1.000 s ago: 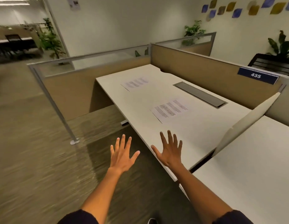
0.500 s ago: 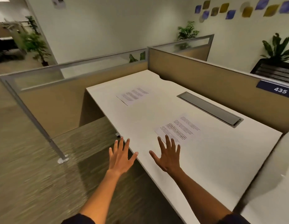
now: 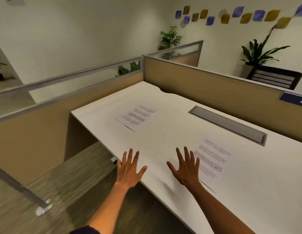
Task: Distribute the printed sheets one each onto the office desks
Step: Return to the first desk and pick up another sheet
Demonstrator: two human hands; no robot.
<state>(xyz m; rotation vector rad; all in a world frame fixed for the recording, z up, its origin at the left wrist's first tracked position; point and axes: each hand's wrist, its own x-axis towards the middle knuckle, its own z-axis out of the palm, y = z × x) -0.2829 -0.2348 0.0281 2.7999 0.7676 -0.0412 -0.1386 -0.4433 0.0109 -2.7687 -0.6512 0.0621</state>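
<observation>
Two printed sheets lie flat on the white surface (image 3: 163,149): the near sheet (image 3: 214,159) just beside the right hand (image 3: 184,168), the far sheet (image 3: 138,116) well apart, toward the corner. Both hands are spread wide and empty; the left hand (image 3: 129,168) hovers over the surface's front edge. One surface appears to carry two sheets, so the step probably calls for lifting the near sheet by its edge with a light pinch, avoiding creases. Compared with half a second ago, the view has closed in and the right hand now reaches the near sheet's border.
</observation>
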